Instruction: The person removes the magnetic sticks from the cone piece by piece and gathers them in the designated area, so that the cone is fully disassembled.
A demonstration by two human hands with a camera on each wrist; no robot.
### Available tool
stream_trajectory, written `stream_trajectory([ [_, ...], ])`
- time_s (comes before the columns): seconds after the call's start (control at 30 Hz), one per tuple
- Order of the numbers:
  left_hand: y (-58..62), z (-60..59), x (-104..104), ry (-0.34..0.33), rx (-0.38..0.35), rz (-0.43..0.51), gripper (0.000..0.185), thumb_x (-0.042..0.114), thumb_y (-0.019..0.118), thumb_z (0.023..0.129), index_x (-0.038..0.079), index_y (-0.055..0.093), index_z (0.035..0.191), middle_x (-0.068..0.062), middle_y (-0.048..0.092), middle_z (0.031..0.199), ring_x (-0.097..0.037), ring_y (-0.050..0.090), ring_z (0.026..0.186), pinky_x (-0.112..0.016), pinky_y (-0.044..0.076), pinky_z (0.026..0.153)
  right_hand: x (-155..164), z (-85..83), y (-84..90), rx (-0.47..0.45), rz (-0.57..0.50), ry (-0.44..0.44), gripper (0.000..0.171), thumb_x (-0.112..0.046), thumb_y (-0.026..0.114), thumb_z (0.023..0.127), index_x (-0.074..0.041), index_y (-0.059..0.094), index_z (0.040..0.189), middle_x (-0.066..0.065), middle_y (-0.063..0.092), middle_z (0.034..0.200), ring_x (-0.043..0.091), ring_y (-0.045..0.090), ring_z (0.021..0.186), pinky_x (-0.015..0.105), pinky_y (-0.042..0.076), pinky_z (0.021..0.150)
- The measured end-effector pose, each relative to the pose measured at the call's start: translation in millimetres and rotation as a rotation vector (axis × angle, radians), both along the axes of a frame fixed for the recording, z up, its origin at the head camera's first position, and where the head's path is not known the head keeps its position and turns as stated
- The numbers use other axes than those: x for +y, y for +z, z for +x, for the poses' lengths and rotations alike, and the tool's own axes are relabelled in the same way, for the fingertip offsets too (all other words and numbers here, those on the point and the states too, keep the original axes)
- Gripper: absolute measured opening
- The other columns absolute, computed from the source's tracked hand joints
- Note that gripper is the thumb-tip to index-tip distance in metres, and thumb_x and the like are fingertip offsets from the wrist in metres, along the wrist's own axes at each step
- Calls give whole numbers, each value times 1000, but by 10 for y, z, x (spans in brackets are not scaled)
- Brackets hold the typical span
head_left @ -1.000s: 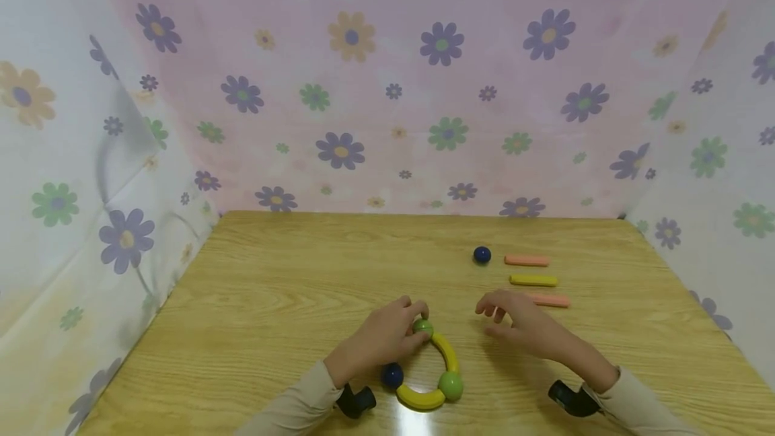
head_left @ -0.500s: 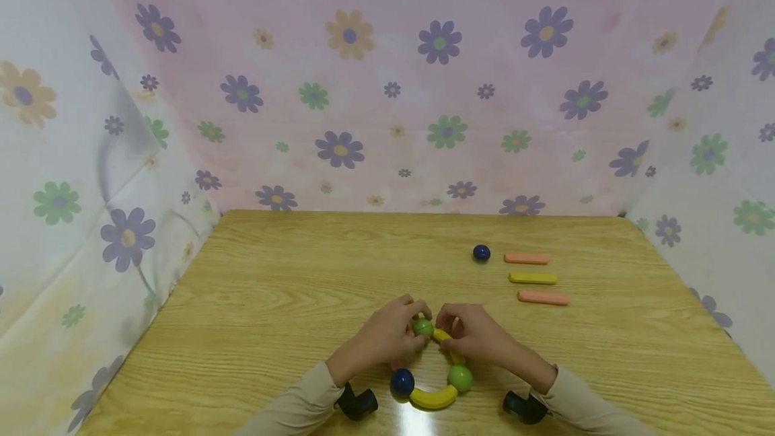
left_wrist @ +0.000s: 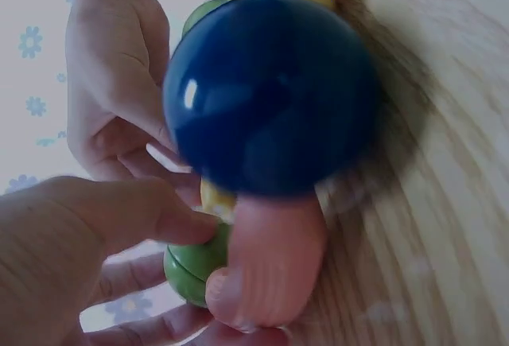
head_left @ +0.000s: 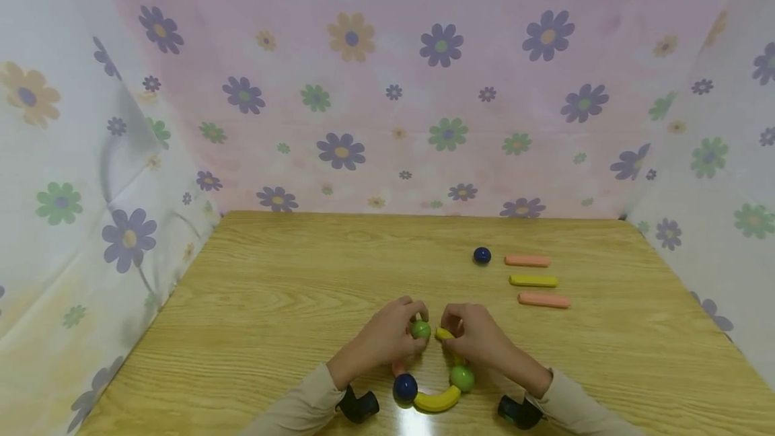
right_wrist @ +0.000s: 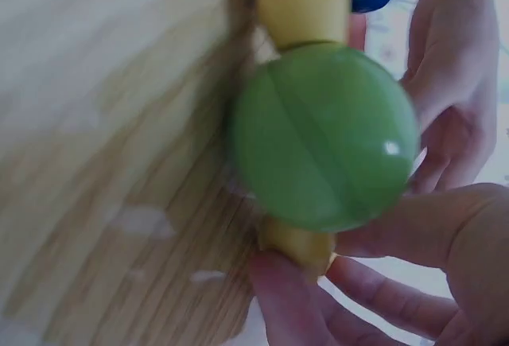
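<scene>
1. Wooden worktop (head_left: 290, 301) carries a ring of toy pieces close to the near edge: a blue ball (head_left: 405, 387) at the near left, a curved yellow piece (head_left: 437, 400) along the near side, a green ball (head_left: 462, 377) at the near right, and a pink curved piece (left_wrist: 270, 258) running from the blue ball up toward the far side.

2. Left hand (head_left: 387, 336) pinches a small green ball (head_left: 420, 329) at the far end of the ring, fingers curled around it.

3. Right hand (head_left: 478, 338) pinches the far tip of a second yellow arc (head_left: 445, 334), which rises from the near-right green ball.

4. Compared with half a second ago, a narrow gap now shows between the small green ball and the yellow tip, where they looked joined. A second ago the right hand hung open over the worktop, apart from the ring.

5. As a judgement, the ring's far joint is being parted or reseated, so the loop reads as not closed.

6. Further right and well apart lie a loose blue ball (head_left: 482, 256), two pink sticks (head_left: 527, 260) (head_left: 543, 299) and a yellow stick (head_left: 533, 280) between them, untouched and in the same places as before.
</scene>
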State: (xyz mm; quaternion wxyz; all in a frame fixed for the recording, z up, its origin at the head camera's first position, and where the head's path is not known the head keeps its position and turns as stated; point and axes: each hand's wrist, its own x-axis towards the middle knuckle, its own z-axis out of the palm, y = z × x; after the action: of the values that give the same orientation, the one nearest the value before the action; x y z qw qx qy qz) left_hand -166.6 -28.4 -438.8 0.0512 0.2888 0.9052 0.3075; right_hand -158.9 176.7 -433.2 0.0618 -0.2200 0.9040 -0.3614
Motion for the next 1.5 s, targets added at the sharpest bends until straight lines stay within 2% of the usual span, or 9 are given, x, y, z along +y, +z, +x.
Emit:
stream_trajectory([
  [0.23, -44, 8, -76, 98, -40, 27, 23, 16, 75, 77, 16, 61, 95, 4, 51, 89, -9, 48, 74, -20, 42, 57, 131, 35, -20, -24, 60, -66, 19, -2, 75, 73, -11, 62, 85, -2, 55, 74, 13, 50, 64, 25, 43, 54],
  [0.5, -43, 42, -136, 94, 26, 33, 24, 13, 71, 79, 14, 61, 102, 3, 52, 93, -8, 47, 73, -20, 42, 58, 375, 26, -19, 130, 93, 85, 20, 2, 69, 77, -15, 68, 88, -4, 57, 89, 16, 55, 81, 30, 47, 67],
  [0.67, -13, 72, -179, 89, 71, 11, 20, 8, 69, 80, 14, 63, 98, -1, 56, 103, -11, 50, 84, -23, 44, 64, 583, 58, -48, 225, 74, 186, 40, 16, 59, 72, -21, 68, 86, -10, 60, 91, 12, 54, 83, 29, 46, 68],
  [0.83, -6, 92, -222, 75, 133, -20, 13, 5, 67, 79, 13, 65, 90, -1, 56, 102, -12, 50, 88, -22, 45, 65, 736, 131, -18, 187, 109, 292, 56, 19, 52, 59, -28, 66, 87, -14, 58, 93, 7, 47, 79, 25, 41, 66],
  [1.0, -2, 122, -257, 46, 182, -52, 10, 5, 65, 81, 13, 65, 87, 1, 55, 100, -14, 52, 94, -27, 48, 73, 823, 219, 16, 171, 162, 325, 53, 13, 59, 62, -33, 62, 89, -17, 56, 95, 6, 47, 83, 28, 43, 68],
  [1.13, -17, 132, -260, -27, 279, -65, 14, 3, 63, 83, 15, 67, 88, -2, 58, 109, -18, 53, 104, -30, 49, 80, 870, 272, 12, 199, 202, 315, 45, 5, 67, 68, -34, 63, 90, -20, 56, 95, 4, 48, 84, 29, 44, 70],
  [1.23, -32, 141, -218, -129, 355, -62, 14, 7, 63, 85, 16, 68, 94, -5, 57, 120, -19, 51, 113, -31, 49, 85, 894, 310, 1, 213, 212, 301, 38, -2, 73, 72, -33, 64, 93, -21, 56, 95, 3, 49, 85, 30, 45, 70],
  [1.4, -22, 227, -43, -334, 377, -54, 20, 27, 61, 92, 18, 65, 109, -2, 55, 123, -14, 50, 114, -26, 46, 87, 868, 356, -35, 283, 184, 285, 37, -8, 78, 71, -33, 63, 94, -21, 56, 96, 3, 50, 86, 31, 46, 71],
  [1.5, -14, 291, 76, -409, 382, -82, 27, 31, 61, 92, 21, 62, 117, 3, 55, 121, -8, 50, 109, -21, 44, 85, 827, 373, -59, 328, 152, 293, 38, -6, 77, 71, -30, 62, 97, -20, 57, 96, 2, 51, 85, 30, 47, 70],
])
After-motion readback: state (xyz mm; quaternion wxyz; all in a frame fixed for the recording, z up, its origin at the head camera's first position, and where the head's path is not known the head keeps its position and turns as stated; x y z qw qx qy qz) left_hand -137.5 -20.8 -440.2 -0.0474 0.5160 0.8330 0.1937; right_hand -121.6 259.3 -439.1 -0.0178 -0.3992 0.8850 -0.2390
